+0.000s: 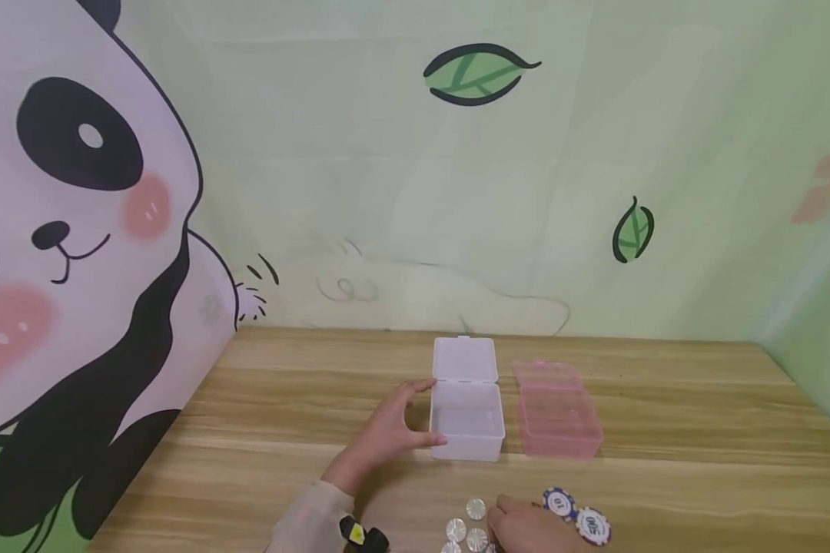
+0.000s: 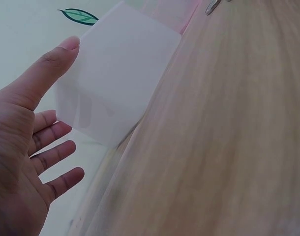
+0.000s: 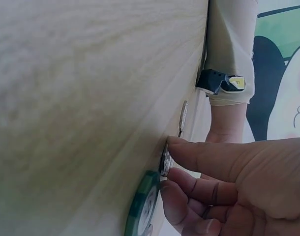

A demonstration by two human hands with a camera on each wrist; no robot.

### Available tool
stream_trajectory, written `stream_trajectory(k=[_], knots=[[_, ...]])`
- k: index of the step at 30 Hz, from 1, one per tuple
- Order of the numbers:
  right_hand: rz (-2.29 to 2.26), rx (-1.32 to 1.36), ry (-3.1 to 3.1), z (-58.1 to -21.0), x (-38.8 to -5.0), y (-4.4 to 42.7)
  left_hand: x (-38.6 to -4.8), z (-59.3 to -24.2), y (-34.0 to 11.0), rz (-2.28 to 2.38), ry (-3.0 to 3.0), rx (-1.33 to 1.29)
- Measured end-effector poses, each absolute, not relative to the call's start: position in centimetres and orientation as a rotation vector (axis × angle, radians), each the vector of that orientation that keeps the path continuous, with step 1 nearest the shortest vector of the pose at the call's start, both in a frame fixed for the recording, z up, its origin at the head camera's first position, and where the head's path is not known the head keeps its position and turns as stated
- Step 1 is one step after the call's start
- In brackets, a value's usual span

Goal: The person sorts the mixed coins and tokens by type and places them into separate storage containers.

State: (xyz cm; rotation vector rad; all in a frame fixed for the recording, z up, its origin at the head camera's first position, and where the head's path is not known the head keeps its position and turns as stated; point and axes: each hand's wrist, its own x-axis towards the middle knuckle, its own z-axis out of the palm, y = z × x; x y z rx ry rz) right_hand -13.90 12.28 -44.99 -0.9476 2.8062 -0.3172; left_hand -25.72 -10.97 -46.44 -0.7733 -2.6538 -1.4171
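Note:
A white lidded box (image 1: pixel 466 448) stands on the wooden table with its lid raised. My left hand (image 1: pixel 387 430) is at the box's left side, thumb by the front corner and a fingertip by the hinge. In the left wrist view, the fingers of the left hand (image 2: pixel 27 142) spread fairly straight and the thumb lies against the box (image 2: pixel 120 64). Low in the head view, my right hand (image 1: pixel 536 530) is among silver coins (image 1: pixel 456 529). The right wrist view has the right hand (image 3: pixel 238 182) pinching a silver coin (image 3: pixel 165 161) at the tabletop, beside a green poker chip (image 3: pixel 141 206).
A pink see-through box (image 1: pixel 560 445) with its lid raised stands right of the white one. Two poker chips, a blue one (image 1: pixel 559 503) and a dark-edged one (image 1: pixel 592 526), lie beyond the right hand. A panda-printed cloth (image 1: pixel 360 153) hangs behind the table (image 1: pixel 698 430).

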Motion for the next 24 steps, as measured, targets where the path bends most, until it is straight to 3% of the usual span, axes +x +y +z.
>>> stream_trajectory(k=[17, 24], knots=[[-0.770, -0.776, 2.612, -44.0, -13.7, 12.5, -25.9, -46.6, -10.9, -1.451, -2.611, -0.797], [-0.848, -0.888, 2.565, -42.6, -14.3, 13.0, -25.9, -46.6, -11.1, -1.443, -2.614, -0.789]])
